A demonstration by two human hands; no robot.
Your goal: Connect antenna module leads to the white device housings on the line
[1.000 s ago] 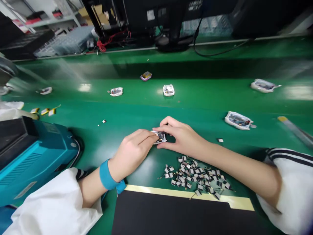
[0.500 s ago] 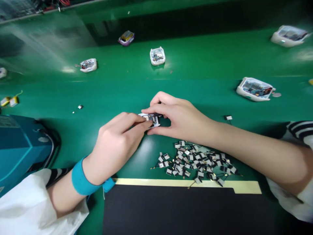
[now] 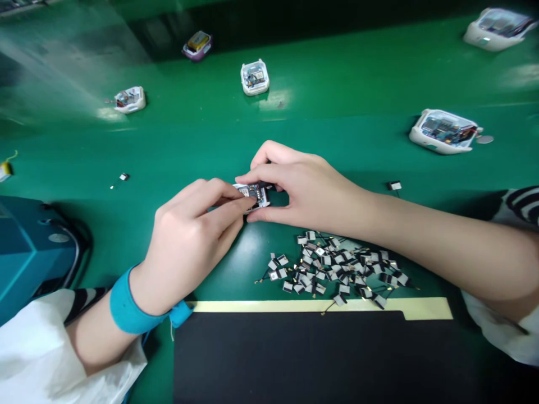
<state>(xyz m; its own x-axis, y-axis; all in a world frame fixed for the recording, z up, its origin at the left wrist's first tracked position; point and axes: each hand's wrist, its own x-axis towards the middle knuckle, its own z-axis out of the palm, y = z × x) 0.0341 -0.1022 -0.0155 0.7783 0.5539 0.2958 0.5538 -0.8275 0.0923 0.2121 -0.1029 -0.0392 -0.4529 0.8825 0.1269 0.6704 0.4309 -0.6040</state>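
A small white device case with an open circuit board point(image 3: 263, 197) lies between my hands, just above the green tabletop. My right hand point(image 3: 307, 188) grips its edges, thumb on the near side and fingers on the far side. My left hand point(image 3: 191, 235) reaches over from the left, its thumb and fingertips pinched together against the board. Whatever is in that pinch is hidden. A dark piece point(image 3: 266, 185) shows by my right fingertips. Below my right hand spreads a pile of small black-and-white antenna-like tabs point(image 3: 320, 264) with thin black leads.
Open white cases with circuit boards point(image 3: 255, 78), point(image 3: 130, 100), point(image 3: 446, 132) sit farther back, near a purple case point(image 3: 197, 46). Single tabs point(image 3: 123, 177), point(image 3: 394, 185) lie at either side. A teal machine point(image 3: 33, 247) stands left, a black mat point(image 3: 315, 359) in front.
The whole view has shifted, so most things appear slightly higher in the picture. Both hands stay at the case, with the left fingertips still on the board.
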